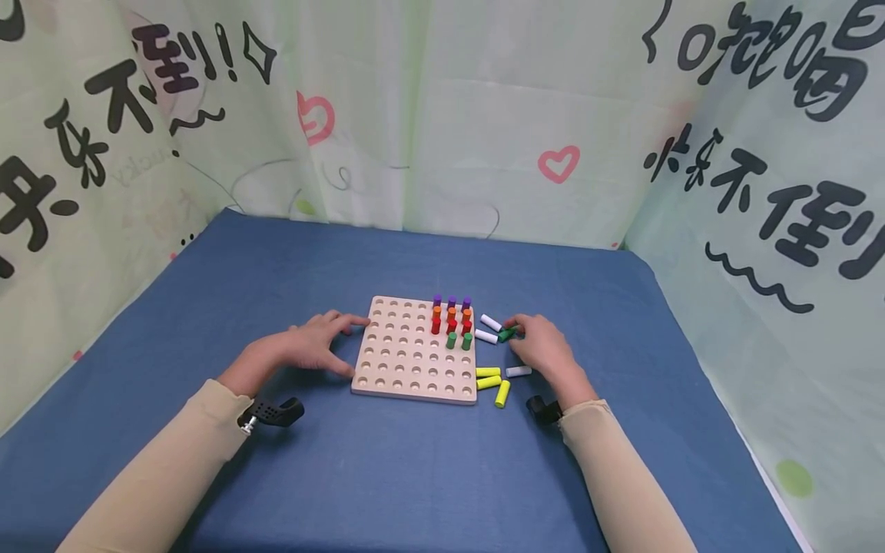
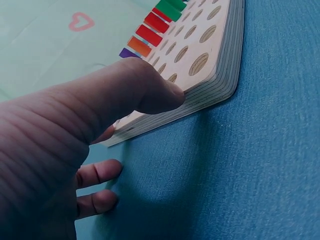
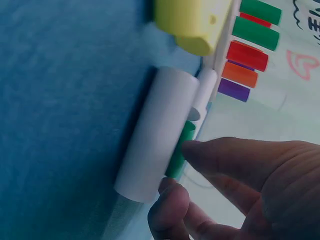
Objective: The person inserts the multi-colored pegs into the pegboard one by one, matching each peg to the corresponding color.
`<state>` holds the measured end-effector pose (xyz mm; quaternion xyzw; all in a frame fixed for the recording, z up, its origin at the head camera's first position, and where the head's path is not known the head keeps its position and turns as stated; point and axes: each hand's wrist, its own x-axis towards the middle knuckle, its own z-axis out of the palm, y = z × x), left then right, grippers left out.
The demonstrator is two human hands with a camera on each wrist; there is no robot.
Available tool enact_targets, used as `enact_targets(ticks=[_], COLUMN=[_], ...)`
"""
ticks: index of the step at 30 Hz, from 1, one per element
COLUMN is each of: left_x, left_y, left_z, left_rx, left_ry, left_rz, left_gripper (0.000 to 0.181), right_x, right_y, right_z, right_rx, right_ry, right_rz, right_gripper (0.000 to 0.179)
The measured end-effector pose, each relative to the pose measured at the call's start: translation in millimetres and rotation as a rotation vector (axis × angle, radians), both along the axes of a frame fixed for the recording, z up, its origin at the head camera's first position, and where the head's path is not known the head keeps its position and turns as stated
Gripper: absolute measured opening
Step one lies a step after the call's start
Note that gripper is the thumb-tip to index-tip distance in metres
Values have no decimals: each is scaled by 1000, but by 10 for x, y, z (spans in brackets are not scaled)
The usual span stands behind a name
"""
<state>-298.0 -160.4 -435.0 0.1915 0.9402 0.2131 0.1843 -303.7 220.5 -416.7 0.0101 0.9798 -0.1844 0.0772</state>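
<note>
A pale wooden peg board [image 1: 401,361] with rows of round holes lies on the blue cloth. My left hand [image 1: 314,342] rests at its left edge, thumb and forefinger spread and touching the side, the other fingers off it in the left wrist view. My right hand [image 1: 542,346] is just right of the board, pinching a green peg [image 3: 181,150] between thumb and fingers, low near the cloth. Standing in the board's right columns are purple pegs [image 1: 452,301], orange pegs [image 1: 452,314], red pegs [image 1: 452,327] and two green pegs [image 1: 451,340].
Loose white pegs [image 1: 491,322] lie beside the board's right edge, close to my right fingers. One more white peg [image 3: 157,135] is nearer my wrist. Three yellow pegs [image 1: 502,394] lie by the board's lower right corner. Printed curtains [image 1: 442,115] surround the blue table [image 1: 415,476].
</note>
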Motion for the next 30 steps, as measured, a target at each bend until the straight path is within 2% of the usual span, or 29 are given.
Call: enact_targets(ticks=[9,19,23,30], left_x=[-1,-2,1,-4], left_y=[12,-3,1,-2], left_z=[-6,20,16,3], left_rx=[-8,-1,-4,5], left_ry=[-4,-7,-1,-4], left_rz=[3,1,2,3], left_gripper=[90,90,90,90], right_x=[0,80,127,187], right_y=[-13,-127,-209,-400], right_z=[-49,94,158,213], right_rx=[2,-57,-72,-143], right_ry=[-12,-53,-19,102], right_rz=[7,-15,-18,-30], right_gripper=[17,30,33,24])
